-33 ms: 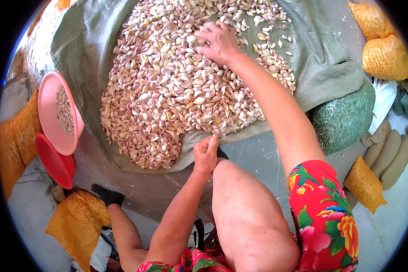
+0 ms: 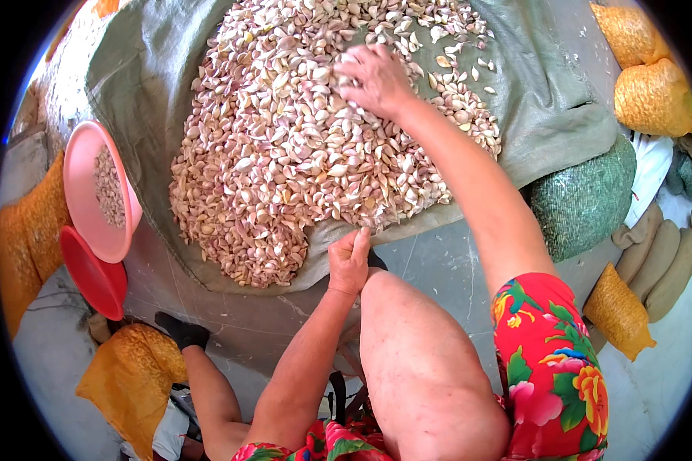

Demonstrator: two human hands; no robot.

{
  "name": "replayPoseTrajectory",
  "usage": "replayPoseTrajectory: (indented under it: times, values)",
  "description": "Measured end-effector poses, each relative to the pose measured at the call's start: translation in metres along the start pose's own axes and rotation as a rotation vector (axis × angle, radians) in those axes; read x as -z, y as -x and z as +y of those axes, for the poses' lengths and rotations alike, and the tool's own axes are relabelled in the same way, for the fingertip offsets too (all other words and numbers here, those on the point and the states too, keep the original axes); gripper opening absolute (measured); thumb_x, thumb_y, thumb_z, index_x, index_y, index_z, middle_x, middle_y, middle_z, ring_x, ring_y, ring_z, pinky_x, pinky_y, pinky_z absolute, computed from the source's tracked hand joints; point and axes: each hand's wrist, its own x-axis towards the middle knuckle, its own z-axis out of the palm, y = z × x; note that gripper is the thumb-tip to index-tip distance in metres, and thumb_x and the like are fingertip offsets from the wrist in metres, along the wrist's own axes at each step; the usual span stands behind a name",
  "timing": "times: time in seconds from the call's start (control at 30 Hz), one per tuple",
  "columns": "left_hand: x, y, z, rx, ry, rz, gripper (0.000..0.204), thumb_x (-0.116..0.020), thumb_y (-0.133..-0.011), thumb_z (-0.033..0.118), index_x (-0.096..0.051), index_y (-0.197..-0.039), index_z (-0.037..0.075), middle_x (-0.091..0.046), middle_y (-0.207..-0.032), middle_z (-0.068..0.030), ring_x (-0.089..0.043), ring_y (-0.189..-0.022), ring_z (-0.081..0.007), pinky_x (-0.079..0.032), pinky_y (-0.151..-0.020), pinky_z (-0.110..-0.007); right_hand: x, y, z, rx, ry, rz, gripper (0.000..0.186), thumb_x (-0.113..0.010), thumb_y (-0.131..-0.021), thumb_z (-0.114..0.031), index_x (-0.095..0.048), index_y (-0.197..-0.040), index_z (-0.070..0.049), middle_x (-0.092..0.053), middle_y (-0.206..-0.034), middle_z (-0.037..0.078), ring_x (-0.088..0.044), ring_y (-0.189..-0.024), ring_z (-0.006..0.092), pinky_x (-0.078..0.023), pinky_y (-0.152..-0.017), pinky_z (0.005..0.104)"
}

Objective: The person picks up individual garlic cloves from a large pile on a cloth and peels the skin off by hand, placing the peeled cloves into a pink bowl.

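Observation:
A broad pile of pinkish-white garlic cloves (image 2: 284, 138) lies on a grey-green woven sheet (image 2: 142, 92). Over the upper part of the pile, my right hand (image 2: 373, 81) has its fingers curved and apart among the cloves, slightly blurred. Near the bottom of the pile, my left hand (image 2: 348, 260) is closed with the thumb upward, gripping the sheet's near edge beside my bare knee.
At the left stand a pink basin (image 2: 81, 192) holding small cloves and a red basin (image 2: 92, 280). Orange mesh sacks (image 2: 131, 384) lie around the edges. A green sack (image 2: 580, 207), orange sacks (image 2: 650, 100) and tan bundles (image 2: 673, 269) are at the right.
My right hand has shifted slightly rightward and downward over the cloves. My left hand stays in place.

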Motion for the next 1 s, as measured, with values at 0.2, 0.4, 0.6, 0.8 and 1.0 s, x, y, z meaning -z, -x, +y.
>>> replayPoseTrajectory:
  times: [0.2,0.4,0.6,0.8,1.0]
  values:
    - [-0.004,-0.003,-0.002,-0.064,-0.012,-0.003,0.046,-0.058,-0.102,0.026,-0.046,-0.062,0.007,-0.042,-0.061,0.0072,-0.034,-0.058,-0.0052,-0.028,-0.051,-0.027,0.002,0.106,0.043,0.077,0.099,0.164,0.047,-0.067,-0.083,-0.043,-0.067,-0.127,-0.029,-0.039,-0.155,0.008,-0.023,-0.147,0.0385,-0.014,-0.121,0.0556]
    - [-0.001,-0.002,-0.001,-0.044,-0.037,-0.007,0.041,-0.058,-0.101,0.022,-0.046,-0.068,0.001,-0.034,-0.063,0.0046,-0.032,-0.063,-0.0072,-0.030,-0.054,-0.029,0.011,0.172,0.070,-0.100,0.095,0.151,0.052,-0.069,-0.085,-0.052,-0.065,-0.131,-0.028,-0.040,-0.153,0.007,-0.027,-0.144,0.0391,-0.016,-0.120,0.0549]
    - [-0.004,-0.004,0.003,-0.061,-0.034,-0.019,0.046,-0.057,-0.102,0.026,-0.046,-0.062,0.006,-0.041,-0.061,0.0069,-0.034,-0.059,-0.0056,-0.028,-0.052,-0.027,0.033,0.183,0.094,-0.140,0.107,0.330,0.027,-0.070,-0.087,-0.041,-0.075,-0.102,-0.019,-0.062,-0.127,0.006,-0.046,-0.130,0.0337,-0.031,-0.110,0.0516]
    - [-0.003,-0.003,0.000,-0.074,-0.043,-0.009,0.047,-0.057,-0.102,0.027,-0.046,-0.062,0.006,-0.041,-0.060,0.0067,-0.034,-0.058,-0.0055,-0.028,-0.051,-0.028,0.040,0.102,0.066,-0.076,-0.282,0.412,0.014,-0.064,-0.089,-0.019,-0.071,-0.092,-0.007,-0.067,-0.092,0.010,-0.066,-0.085,0.0296,-0.052,-0.077,0.0413]
    - [-0.008,-0.005,0.000,-0.079,-0.056,-0.009,0.047,-0.057,-0.103,0.026,-0.048,-0.062,0.006,-0.042,-0.059,0.0067,-0.035,-0.055,-0.0049,-0.028,-0.049,-0.026,0.021,-0.001,0.052,0.025,-0.074,0.196,0.017,-0.055,-0.090,-0.013,-0.070,-0.091,-0.005,-0.066,-0.091,0.015,-0.067,-0.086,0.0333,-0.055,-0.077,0.0424]
